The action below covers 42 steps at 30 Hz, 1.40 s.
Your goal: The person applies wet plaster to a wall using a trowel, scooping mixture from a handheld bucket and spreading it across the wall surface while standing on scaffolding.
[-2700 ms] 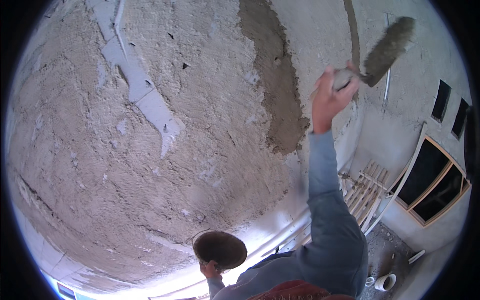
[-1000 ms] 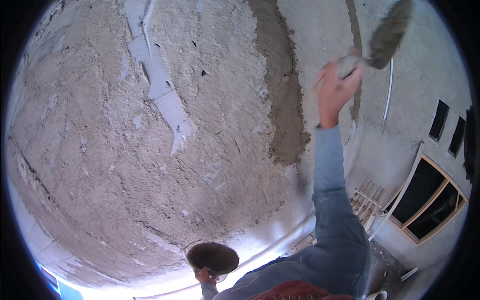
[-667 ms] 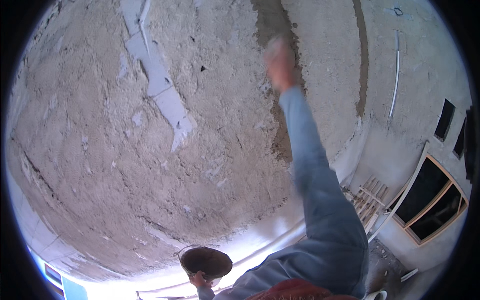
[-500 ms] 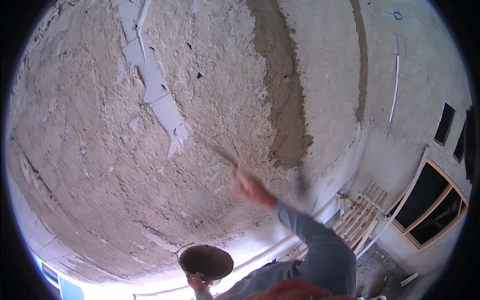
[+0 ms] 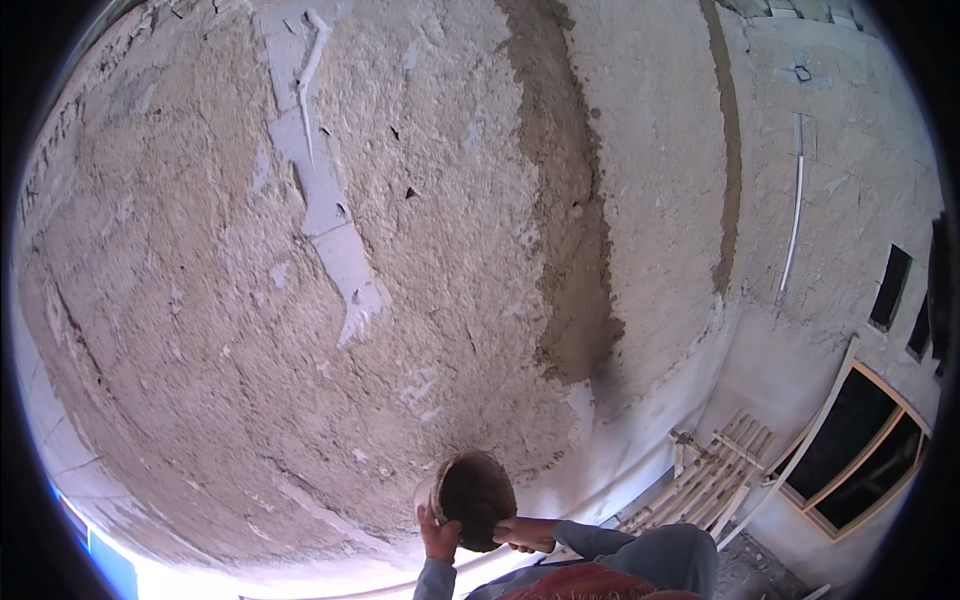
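Observation:
My left hand (image 5: 440, 535) grips the side of a dark, mortar-crusted bucket (image 5: 474, 500), low in the middle of the view and tilted. My right hand (image 5: 525, 532) is closed at the bucket's right rim; what it holds is hidden, and I cannot see the trowel. Behind them rises a rough plastered wall (image 5: 200, 280) with a broad dark band of damp mortar (image 5: 570, 250), a narrower dark strip (image 5: 730, 200) to its right, and a pale bare patch with a white conduit (image 5: 316, 60).
A slatted wooden platform (image 5: 725, 460) lies at the lower right. Beside it a long pale board (image 5: 815, 430) leans by a wood-framed window opening (image 5: 850, 450). Narrow dark openings (image 5: 890, 287) and a white pipe (image 5: 796, 200) are on the right wall.
My right hand has come down from high on the wall, where it held a loaded trowel, to the bucket. The bucket has shifted right and tipped. The view has moved, showing more wall.

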Each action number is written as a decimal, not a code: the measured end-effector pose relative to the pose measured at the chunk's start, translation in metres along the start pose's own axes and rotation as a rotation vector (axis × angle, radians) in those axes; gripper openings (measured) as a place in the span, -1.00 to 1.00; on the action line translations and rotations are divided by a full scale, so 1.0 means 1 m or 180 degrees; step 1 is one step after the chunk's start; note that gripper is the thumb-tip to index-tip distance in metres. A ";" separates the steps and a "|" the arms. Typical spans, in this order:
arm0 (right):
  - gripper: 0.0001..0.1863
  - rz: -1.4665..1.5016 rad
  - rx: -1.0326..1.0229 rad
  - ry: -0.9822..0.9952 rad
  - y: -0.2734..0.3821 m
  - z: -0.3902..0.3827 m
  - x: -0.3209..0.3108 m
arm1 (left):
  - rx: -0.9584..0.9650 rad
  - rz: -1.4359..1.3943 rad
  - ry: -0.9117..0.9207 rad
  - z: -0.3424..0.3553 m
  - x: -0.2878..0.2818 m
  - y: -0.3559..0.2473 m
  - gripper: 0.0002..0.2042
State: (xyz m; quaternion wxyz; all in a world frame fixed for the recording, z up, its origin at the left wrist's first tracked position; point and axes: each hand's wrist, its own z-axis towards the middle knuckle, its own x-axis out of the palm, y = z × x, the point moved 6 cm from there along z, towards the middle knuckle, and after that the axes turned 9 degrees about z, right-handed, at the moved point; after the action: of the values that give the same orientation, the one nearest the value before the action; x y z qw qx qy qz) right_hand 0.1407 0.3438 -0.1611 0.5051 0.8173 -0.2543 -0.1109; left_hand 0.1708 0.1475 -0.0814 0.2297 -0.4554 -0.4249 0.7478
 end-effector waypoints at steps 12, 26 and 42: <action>-0.61 0.2959 -0.1415 0.0379 0.124 -0.102 -0.027 | -0.0009 -0.0988 0.0208 -0.007 0.009 0.031 -0.65; -0.49 -0.0648 -0.7577 -0.5402 0.523 -0.476 -0.168 | -0.1539 -0.0672 -0.0970 -0.114 -0.105 0.237 -0.61; -0.59 -0.0369 -0.3639 -0.1381 0.342 -0.133 -0.097 | 0.0137 0.0605 -0.1011 -0.089 -0.127 0.199 -0.62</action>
State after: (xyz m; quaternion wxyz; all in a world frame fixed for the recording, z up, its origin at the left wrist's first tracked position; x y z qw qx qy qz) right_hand 0.0132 0.3739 0.1950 0.7934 0.3884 -0.2066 -0.4208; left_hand 0.3182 -0.0133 -0.2079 0.0978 -0.3647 -0.3948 0.8376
